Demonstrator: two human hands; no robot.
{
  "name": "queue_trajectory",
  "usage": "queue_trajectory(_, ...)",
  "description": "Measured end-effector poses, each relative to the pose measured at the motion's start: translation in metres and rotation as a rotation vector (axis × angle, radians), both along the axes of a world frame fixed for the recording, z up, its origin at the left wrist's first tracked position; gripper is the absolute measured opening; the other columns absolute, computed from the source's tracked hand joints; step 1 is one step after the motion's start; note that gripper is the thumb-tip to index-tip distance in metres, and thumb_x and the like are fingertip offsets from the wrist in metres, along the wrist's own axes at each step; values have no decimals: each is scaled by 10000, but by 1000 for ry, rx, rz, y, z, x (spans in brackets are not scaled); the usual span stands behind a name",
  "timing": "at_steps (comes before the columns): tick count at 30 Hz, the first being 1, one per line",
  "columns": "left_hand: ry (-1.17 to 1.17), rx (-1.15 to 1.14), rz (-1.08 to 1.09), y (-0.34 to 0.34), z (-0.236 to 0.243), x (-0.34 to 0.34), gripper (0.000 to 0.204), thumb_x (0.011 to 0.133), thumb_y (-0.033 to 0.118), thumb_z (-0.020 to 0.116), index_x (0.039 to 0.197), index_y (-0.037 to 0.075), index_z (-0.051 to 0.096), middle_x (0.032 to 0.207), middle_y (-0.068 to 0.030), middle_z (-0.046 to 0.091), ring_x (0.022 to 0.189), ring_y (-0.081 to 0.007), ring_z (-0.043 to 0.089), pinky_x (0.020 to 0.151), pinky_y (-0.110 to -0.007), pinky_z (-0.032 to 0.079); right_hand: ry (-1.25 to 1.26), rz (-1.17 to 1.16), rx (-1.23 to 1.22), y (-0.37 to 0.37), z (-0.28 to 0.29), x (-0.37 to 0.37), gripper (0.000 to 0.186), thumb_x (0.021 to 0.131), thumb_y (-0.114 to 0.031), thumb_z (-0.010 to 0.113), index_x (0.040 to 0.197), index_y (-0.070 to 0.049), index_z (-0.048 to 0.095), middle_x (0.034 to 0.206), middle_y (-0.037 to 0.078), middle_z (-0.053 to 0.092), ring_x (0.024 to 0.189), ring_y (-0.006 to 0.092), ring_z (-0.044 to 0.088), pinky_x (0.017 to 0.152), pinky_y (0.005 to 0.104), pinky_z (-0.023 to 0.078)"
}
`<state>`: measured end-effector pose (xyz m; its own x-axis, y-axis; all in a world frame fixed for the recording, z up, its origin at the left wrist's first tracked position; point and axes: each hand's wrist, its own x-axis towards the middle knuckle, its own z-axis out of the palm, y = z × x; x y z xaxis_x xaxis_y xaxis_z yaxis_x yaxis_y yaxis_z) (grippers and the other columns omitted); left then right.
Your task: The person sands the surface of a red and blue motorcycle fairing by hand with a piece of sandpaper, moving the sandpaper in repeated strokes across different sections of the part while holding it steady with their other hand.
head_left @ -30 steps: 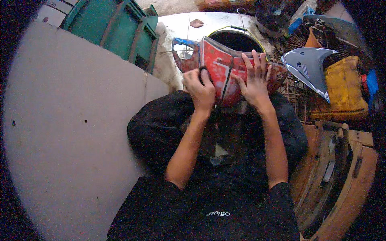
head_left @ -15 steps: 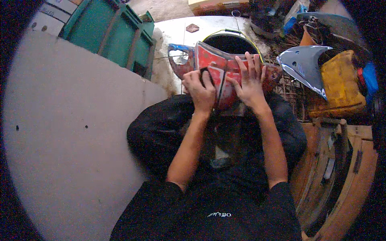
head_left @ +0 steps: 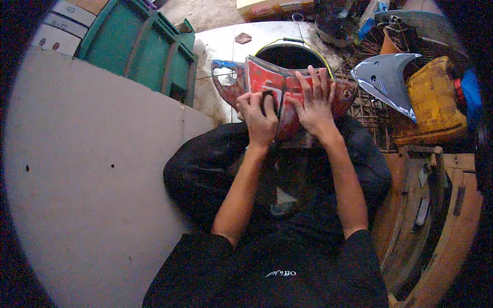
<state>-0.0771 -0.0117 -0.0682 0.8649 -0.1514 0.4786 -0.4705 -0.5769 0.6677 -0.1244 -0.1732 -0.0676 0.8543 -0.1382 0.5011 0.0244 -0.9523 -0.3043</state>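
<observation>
A scuffed red motorcycle body panel (head_left: 264,76) with worn, bare-looking patches and a bluish holed end rests across my lap. My left hand (head_left: 261,126) is closed on a small dark piece of sandpaper (head_left: 269,94), pressed to the panel left of its middle seam. Fingers hide most of the sandpaper. My right hand (head_left: 317,113) lies flat on the panel's right half, fingers spread and pointing away from me. The panel's underside is out of sight.
Just beyond the panel stands a black bucket (head_left: 290,54) with a yellow-green rim. To the right are a grey fairing piece (head_left: 382,77), a yellow jerrycan (head_left: 436,105) and a curved wooden frame (head_left: 452,226). A pale wall (head_left: 102,138) and green cabinet (head_left: 136,43) flank the left.
My left hand has slid slightly right and down across the panel with the sandpaper, toward the seam. My right hand stays spread on the panel. The view has shifted slightly.
</observation>
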Motion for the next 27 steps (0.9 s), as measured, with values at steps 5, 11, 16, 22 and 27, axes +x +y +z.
queue_trajectory(5,52,-48,-74,5,15,11,190,904,215,636,1015,61,624,1092,-161,496,1043,-336,478,903,-466,349,-25,13,18,7,3,1,665,959,-463,515,1526,-224,262,1614,115,128,1501,377,4,1133,676,-12)
queue_trajectory(11,268,182,-346,31,55,32,227,847,224,729,971,38,694,1035,-146,617,962,-315,615,830,-476,475,-17,8,50,7,4,1,674,942,-449,550,1521,-234,280,1605,116,148,1498,382,19,1135,675,-2)
queue_trajectory(16,314,117,-357,41,38,37,248,851,202,747,980,-2,693,988,-152,618,833,-283,640,753,-339,507,-7,-17,18,6,3,1,667,942,-466,537,1520,-242,292,1614,94,137,1505,355,20,1142,660,14)
queue_trajectory(22,287,-21,-254,37,45,17,250,889,219,711,993,-8,696,975,-133,616,841,-229,615,753,-323,490,20,-14,33,7,9,-3,673,944,-480,539,1524,-242,293,1619,80,146,1511,328,35,1154,630,22)
queue_trajectory(27,242,-119,-200,36,42,17,174,952,139,592,1001,-20,643,981,-171,588,931,-319,575,849,-377,459,-8,-7,50,9,9,-1,690,934,-474,556,1521,-221,298,1620,90,141,1510,335,25,1158,623,16)
